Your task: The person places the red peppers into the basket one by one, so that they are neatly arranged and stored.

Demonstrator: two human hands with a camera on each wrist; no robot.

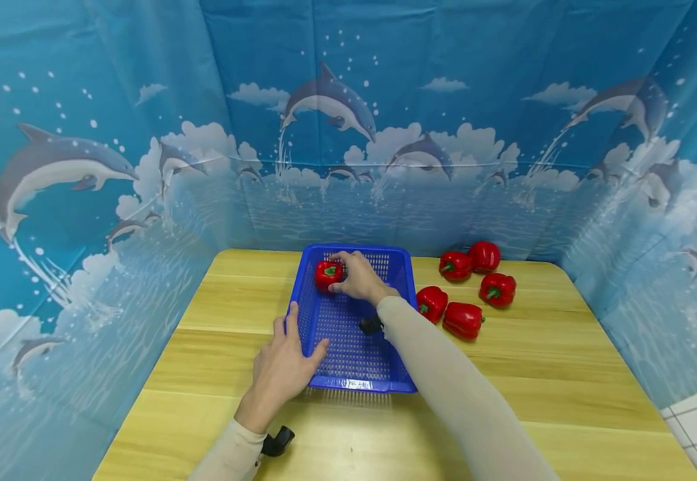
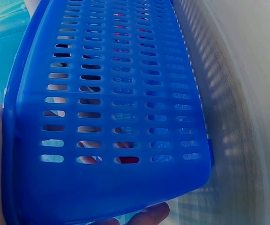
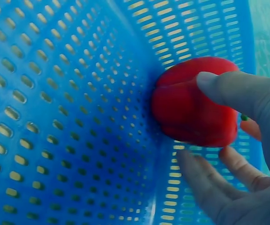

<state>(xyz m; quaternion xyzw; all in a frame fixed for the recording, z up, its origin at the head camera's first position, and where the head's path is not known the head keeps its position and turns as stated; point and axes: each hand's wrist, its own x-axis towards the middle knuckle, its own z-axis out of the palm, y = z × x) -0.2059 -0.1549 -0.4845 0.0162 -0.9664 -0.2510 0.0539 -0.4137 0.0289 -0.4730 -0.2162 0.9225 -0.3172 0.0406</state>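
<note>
Left hand (image 1: 282, 364): fingers spread nearly straight at the left rim; likely too light a touch to stop a skid.
Blue basket (image 1: 384, 386): a knock from the right sleeve (image 1: 456, 381) could shift it across the table (image 1: 565, 361).
Nearer loose peppers (image 1: 462, 321): just right of the basket; a low elbow might roll them.
Right hand (image 1: 362, 277): fingers curled round the red pepper; its gloss could cause a slip.
Red pepper (image 1: 326, 280): in the basket's far left corner; might tip if released unevenly.
Farther three peppers (image 1: 497, 290): clustered, out of harm's way.
</note>
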